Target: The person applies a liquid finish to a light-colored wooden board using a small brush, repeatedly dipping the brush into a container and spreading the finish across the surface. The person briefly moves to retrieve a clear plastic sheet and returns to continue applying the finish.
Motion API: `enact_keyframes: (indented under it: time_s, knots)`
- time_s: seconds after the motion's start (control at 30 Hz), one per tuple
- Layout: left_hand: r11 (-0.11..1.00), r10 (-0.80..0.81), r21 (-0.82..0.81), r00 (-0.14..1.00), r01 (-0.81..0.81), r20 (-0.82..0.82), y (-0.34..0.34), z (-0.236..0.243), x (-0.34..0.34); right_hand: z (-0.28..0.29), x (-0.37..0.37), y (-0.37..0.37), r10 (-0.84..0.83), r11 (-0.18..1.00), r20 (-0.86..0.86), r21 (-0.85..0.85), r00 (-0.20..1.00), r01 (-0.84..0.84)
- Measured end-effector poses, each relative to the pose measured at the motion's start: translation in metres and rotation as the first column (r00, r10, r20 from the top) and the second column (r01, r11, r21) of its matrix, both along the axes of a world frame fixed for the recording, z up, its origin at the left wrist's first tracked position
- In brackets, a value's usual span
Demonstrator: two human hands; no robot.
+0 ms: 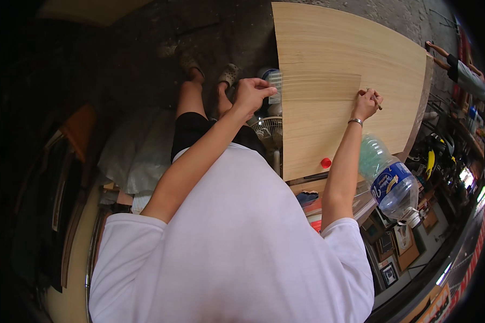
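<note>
A broad pale plywood sheet (322, 124) lies to my right, with a darker rectangular strip (319, 85) across it. My right hand (367, 101) rests on the sheet by the strip's right end, pinching a thin stick-like tool (379, 104). My left hand (256, 95) is raised by the sheet's left edge, fingertips pinched; anything between them is too small to make out. A red cap (326, 162) sits near the sheet's lower edge. A large clear plastic bottle (392, 182) with a blue label lies on its side beside my right forearm.
Below the left hand are a fan (268, 131) and a container (275, 86); my clog-shod feet (229, 74) are on the dark floor. Plastic sheeting (126, 153) is at the left. Another person (466, 75) stands at the far right, near clutter and framed pictures (404, 237).
</note>
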State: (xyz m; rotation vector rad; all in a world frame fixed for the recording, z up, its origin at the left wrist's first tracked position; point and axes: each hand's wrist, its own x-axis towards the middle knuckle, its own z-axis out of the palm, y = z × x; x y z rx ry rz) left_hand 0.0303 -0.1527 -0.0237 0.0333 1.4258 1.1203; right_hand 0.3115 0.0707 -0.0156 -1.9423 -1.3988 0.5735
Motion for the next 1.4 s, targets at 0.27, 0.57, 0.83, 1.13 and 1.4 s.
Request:
enact_keyframes:
  time_s: [0.27,0.57,0.83,1.13,1.4]
  knots:
    - [0.986,-0.107,-0.151,0.970,0.074,-0.219,0.009,0.006,-0.003,-0.005,-0.008,-0.003,0.008,0.999,-0.075,0.053,0.997,-0.004]
    - [0.990,-0.012,-0.138,0.968,-0.024,-0.252,0.013,-0.008,0.018,0.007,-0.015,-0.012,0.014,1.000,-0.093,0.000,0.996,-0.014]
    - [0.999,-0.011,-0.047,0.978,0.001,-0.207,0.012,-0.023,0.020,0.029,-0.102,-0.081,0.703,0.633,-0.326,-0.117,0.632,-0.765]
    - [0.999,-0.045,-0.001,0.990,0.045,-0.132,0.012,-0.027,0.013,0.017,-0.158,-0.087,0.828,0.510,-0.174,-0.165,0.534,-0.844]
    - [0.997,-0.071,0.009,0.991,0.072,-0.112,0.012,-0.035,0.013,0.026,-0.165,-0.088,0.882,0.416,-0.154,-0.192,0.446,-0.889]
